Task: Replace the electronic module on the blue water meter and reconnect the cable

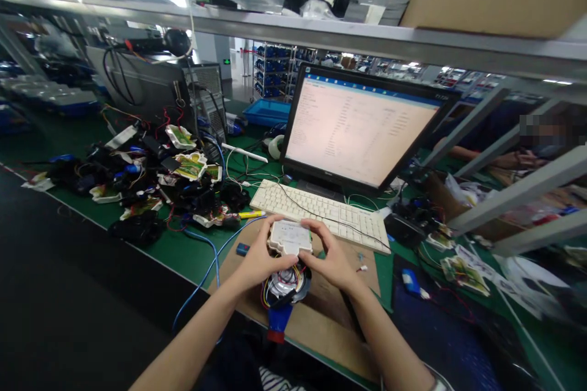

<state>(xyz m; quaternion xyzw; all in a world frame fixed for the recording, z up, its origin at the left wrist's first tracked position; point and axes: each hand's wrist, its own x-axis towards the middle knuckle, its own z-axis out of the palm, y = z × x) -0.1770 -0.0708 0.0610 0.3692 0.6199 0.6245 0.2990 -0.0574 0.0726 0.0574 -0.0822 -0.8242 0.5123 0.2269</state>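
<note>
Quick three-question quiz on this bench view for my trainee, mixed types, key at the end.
1. True or false: both hands grip the white module.
2. What lies directly behind the module? A) white keyboard B) blue bin C) cardboard box
3. Fill in: below the module sits a round speaker with coloured ____.

Key: 1. True: the left hand and the right hand hold its two sides. 2. A. 3. wires.
</note>
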